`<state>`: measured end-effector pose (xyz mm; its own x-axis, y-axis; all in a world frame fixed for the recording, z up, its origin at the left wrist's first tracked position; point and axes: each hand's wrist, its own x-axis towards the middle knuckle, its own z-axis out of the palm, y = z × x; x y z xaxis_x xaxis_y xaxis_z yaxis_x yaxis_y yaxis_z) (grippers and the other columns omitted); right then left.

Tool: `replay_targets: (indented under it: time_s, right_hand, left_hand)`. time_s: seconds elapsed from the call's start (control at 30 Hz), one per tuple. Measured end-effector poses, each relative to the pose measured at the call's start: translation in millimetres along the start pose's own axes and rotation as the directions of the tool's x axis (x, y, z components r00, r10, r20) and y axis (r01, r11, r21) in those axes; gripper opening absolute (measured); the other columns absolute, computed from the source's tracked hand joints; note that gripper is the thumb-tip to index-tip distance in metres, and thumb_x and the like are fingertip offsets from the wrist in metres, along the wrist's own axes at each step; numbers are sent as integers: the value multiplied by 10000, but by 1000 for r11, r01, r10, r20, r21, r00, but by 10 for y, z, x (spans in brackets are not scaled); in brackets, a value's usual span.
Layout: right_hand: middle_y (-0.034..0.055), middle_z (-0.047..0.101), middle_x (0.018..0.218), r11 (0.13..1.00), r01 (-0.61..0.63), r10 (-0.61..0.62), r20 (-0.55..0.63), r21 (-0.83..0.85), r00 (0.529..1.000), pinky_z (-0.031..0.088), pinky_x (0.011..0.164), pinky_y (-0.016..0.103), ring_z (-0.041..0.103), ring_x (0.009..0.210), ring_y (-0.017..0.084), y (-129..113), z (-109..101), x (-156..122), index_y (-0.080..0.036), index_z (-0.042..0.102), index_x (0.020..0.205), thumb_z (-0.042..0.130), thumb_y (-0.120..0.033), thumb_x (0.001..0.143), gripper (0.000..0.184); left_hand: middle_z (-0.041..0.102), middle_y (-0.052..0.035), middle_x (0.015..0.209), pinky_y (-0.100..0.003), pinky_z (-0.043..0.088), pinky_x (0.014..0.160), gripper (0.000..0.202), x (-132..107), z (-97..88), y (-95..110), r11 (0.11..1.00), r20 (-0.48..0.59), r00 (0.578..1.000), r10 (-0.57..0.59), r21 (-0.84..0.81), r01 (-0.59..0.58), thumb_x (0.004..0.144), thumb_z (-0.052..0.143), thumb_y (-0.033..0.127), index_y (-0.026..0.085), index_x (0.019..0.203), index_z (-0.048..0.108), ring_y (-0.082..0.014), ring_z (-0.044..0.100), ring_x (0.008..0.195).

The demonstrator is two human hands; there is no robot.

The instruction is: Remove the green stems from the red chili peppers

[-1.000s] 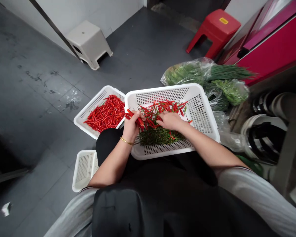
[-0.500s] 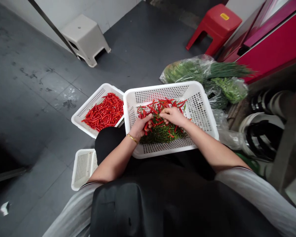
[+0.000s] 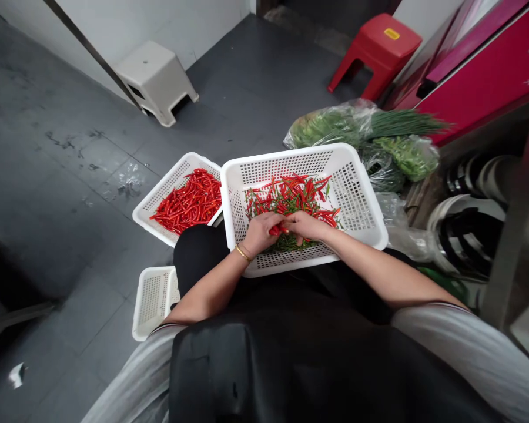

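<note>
A white perforated basket (image 3: 365,220) rests on my lap, holding red chilies (image 3: 300,187) and a layer of green stems (image 3: 286,242). Low inside it, my left hand (image 3: 261,231) is closed around several red chilies, their red ends showing by the thumb. My right hand (image 3: 306,226) meets it there, fingers pinched at a chili against the left hand's bunch; the fingertips are partly hidden. Left of my knee stands a second white basket (image 3: 146,212) with a heap of red chilies (image 3: 189,197), which show no green stems.
A small white basket (image 3: 152,299) is on the floor at my left. Ahead are a white stool (image 3: 152,73) and a red stool (image 3: 381,47). Bagged green vegetables (image 3: 335,126) lie beyond the lap basket, with black-and-white stacked containers (image 3: 465,235) at right.
Both hands have drawn nearer to me and closer together, from apart over the chilies to touching. More chilies in the basket's middle now show. The view has shifted slightly.
</note>
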<state>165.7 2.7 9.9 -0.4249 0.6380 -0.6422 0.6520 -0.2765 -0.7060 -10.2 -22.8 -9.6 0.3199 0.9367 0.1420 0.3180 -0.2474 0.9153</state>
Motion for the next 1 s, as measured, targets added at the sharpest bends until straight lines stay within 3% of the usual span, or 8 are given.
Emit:
replay_targets:
  time_s: [0.17,0.37,0.5,0.63,0.7,0.8,0.9,1.0]
  right_hand:
    - [17,658,624,952,103,-54,173,-288,983,442,457,228,551,411,95,-322,-151,132,-158,635,678,633,-348,824,239]
    - [31,682,719,822,294,-339,-4,-487,941,429,687,264,624,706,154,-390,-88,215,-182,673,726,520,-347,914,293]
    - [31,651,734,755,426,-461,57,-499,885,405,683,271,568,680,148,-234,81,-65,-196,634,707,439,-342,954,346]
    - [24,649,729,684,580,-424,406,-443,810,415,668,281,549,652,154,-226,27,-349,-227,654,749,416,-383,968,358]
    - [24,667,733,705,506,-265,477,-497,838,424,647,283,571,639,156,-268,-115,-323,-234,689,797,436,-401,965,346]
    - [76,708,851,630,221,-73,227,-745,971,460,689,312,641,757,207,-352,-290,33,-218,726,947,475,-501,936,379]
    - [139,671,1160,549,72,-243,-77,-833,967,476,806,358,644,1001,273,-435,-241,627,-204,641,1202,406,-500,966,445]
    - [171,645,1222,517,104,-235,-24,-850,972,485,835,361,638,1071,295,-444,-91,1106,-170,625,1206,468,-345,952,346]
  left_hand:
    - [663,-39,760,-266,486,696,109,37,-130,17,977,-145,978,-151,-174,125,763,705,289,186,773,671,-149,613,724]
    - [551,30,520,-206,335,378,291,141,-238,-4,637,-124,832,-541,-706,309,716,751,417,177,726,587,-79,461,393]
    - [544,24,474,-196,299,336,329,90,-243,61,512,156,838,-523,-728,455,665,796,405,160,687,578,-72,449,348]
    - [565,2,457,-204,335,345,344,44,-227,97,454,567,726,-388,-568,687,577,843,358,137,668,596,-90,469,348]
    - [567,2,461,-199,319,341,339,58,-238,79,437,519,746,-418,-605,666,586,829,359,139,668,585,-88,470,351]
    - [535,21,469,-194,324,359,326,124,-313,33,387,245,830,-501,-794,469,643,776,382,156,652,541,-74,465,372]
    - [571,4,540,-197,337,367,307,192,-412,9,388,95,854,-512,-861,329,660,738,355,164,619,501,-70,477,402]
    - [623,-23,590,-198,268,316,276,217,-461,-6,405,96,841,-532,-844,352,638,719,337,162,605,509,-74,468,383]
